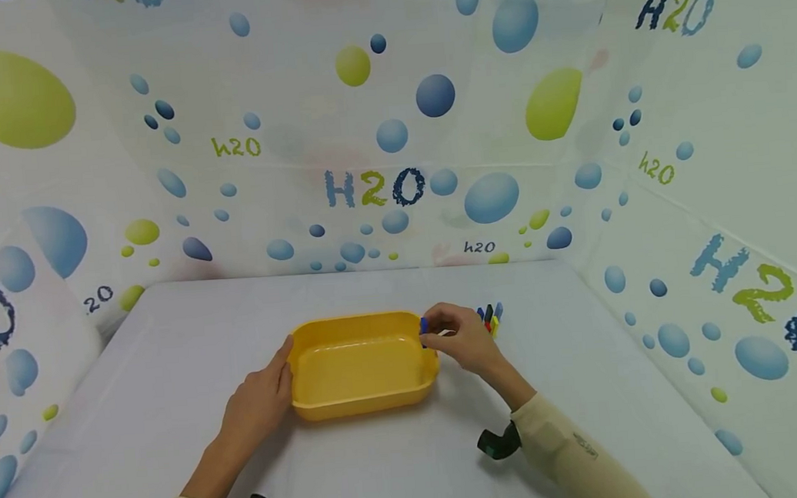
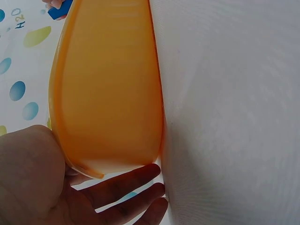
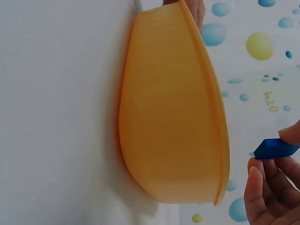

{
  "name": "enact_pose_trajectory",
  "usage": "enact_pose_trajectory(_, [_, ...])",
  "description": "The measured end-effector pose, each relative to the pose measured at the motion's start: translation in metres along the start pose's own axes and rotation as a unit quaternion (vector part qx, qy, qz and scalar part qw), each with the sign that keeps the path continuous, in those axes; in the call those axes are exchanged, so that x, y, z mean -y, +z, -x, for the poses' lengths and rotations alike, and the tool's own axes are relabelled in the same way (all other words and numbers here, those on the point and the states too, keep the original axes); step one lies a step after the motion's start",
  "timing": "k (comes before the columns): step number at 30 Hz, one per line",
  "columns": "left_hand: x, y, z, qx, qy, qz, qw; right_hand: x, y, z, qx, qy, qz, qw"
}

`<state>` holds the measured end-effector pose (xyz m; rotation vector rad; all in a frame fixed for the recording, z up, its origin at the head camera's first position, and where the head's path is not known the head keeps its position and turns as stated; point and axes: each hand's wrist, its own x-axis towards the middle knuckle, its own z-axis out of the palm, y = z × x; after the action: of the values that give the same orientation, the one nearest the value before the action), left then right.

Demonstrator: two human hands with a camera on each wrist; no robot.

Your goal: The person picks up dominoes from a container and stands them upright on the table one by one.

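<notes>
A shallow yellow plastic tray [image 1: 361, 410] stands on the white table, with bare bottom visible. At its left end, my left hand [image 1: 255, 402] holds the rim; in the left wrist view the lower fingers [image 2: 129, 187] extend along the outside of that end. Over the tray's right rim, my right hand [image 1: 466, 343] pinches a small blue block [image 3: 275, 148] between thumb and fingers. The block is above the rim and apart from the tray in the right wrist view. Part of it is hidden by the fingers in the head view.
Just behind my right hand stand several thin coloured pieces [image 1: 490, 318], blue, black, red and yellow, partly hidden by the hand. The white table [image 1: 202, 317] ends at a backdrop printed with bubbles and H2O lettering. Dark wrist-camera mounts [image 1: 499, 442] hang by both sleeves.
</notes>
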<state>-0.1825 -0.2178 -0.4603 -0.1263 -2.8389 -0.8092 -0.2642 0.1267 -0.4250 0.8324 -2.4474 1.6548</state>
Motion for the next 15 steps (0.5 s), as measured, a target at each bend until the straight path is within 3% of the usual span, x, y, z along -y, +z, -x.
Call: enact_pose_trajectory(15, [-0.002, -0.001, -0.001, 0.004, -0.005, 0.004, 1.0, -0.01, -0.031, 0.01, -0.056, 0.024, 0.039, 0.9974])
